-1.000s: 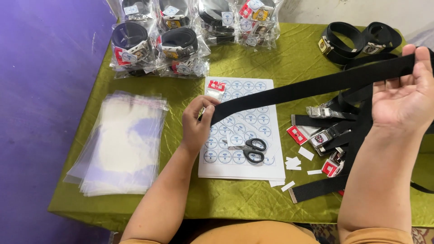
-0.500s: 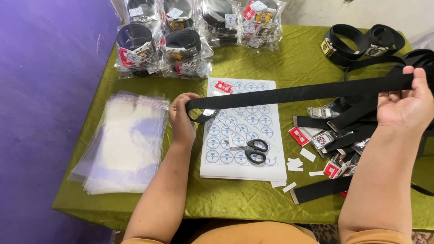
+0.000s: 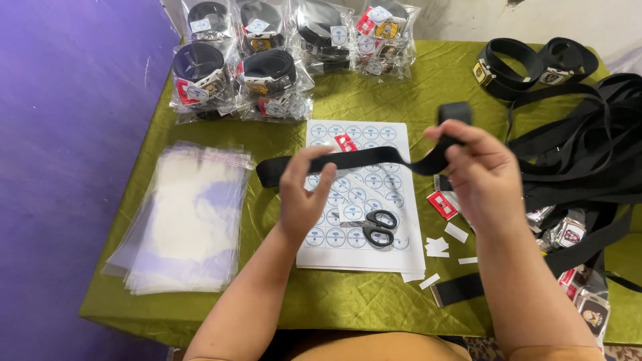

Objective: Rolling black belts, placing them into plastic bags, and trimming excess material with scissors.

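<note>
A black webbing belt (image 3: 361, 159) stretches level above the sticker sheet. My left hand (image 3: 302, 194) pinches it near its left part, with the strap's end sticking out to the left. My right hand (image 3: 476, 172) grips the belt at its right part, where the strap folds up and over my fingers. Below the belt lies a white sheet of round stickers (image 3: 364, 200) with black-handled scissors (image 3: 378, 227) on it.
A stack of clear plastic bags (image 3: 187, 214) lies at the left on the green tablecloth (image 3: 348, 301). Several bagged belts (image 3: 267, 73) sit at the back. A pile of loose black belts with buckles (image 3: 588, 154) fills the right. Paper scraps (image 3: 445, 247) lie beside the sheet.
My right hand has moved left and inward along the belt, folding the strap over. My left hand has shifted right to the strap's middle. The belt now spans a shorter length.
</note>
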